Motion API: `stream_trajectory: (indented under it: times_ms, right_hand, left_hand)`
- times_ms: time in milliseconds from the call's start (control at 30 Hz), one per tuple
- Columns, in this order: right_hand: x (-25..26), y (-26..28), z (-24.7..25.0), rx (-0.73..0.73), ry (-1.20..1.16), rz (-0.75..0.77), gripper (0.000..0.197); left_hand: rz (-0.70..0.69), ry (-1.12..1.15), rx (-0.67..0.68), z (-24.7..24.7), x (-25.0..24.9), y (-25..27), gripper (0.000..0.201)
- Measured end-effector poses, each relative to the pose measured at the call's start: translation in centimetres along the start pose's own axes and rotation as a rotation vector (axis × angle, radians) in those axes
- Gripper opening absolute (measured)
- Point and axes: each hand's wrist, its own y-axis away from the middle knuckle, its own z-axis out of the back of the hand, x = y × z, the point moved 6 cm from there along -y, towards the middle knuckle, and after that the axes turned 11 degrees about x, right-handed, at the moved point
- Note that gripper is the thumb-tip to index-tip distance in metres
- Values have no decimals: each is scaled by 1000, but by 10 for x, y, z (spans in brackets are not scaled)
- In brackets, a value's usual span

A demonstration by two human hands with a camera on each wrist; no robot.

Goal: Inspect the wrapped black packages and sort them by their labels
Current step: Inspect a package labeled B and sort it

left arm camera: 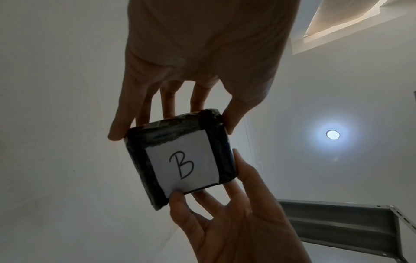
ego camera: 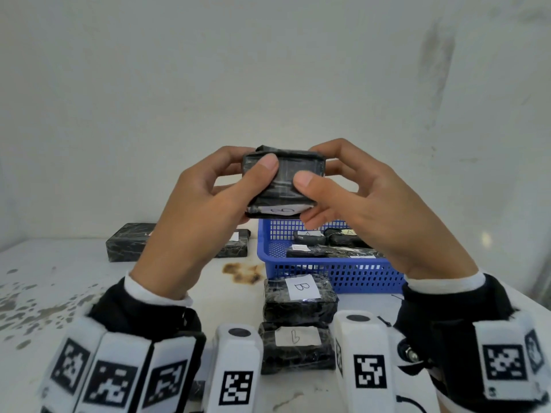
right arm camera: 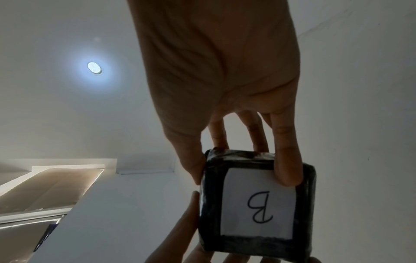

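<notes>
I hold one wrapped black package up in front of me, above the white table. My left hand grips its left end, thumb on the near face. My right hand grips its right end the same way. Its white label faces down and away from me. In the left wrist view the label reads B, with my left hand above the package and my right-hand fingers below. In the right wrist view the package shows the same label upside down.
A blue basket at the back right holds several labelled black packages, two marked A. In front of it lie a package marked B and another labelled one. Two more packages lie at the back left. A brown stain marks the table.
</notes>
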Motion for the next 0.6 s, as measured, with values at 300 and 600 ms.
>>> stream_trajectory:
  times_ms: [300, 600]
  right_hand:
    - [4, 2, 5, -62, 58, 30, 17]
    - [-9, -5, 2, -27, -127, 34, 62]
  left_hand:
    - [61, 19, 88, -2, 3, -1, 40]
    - [26, 181, 14, 8, 5, -2, 58]
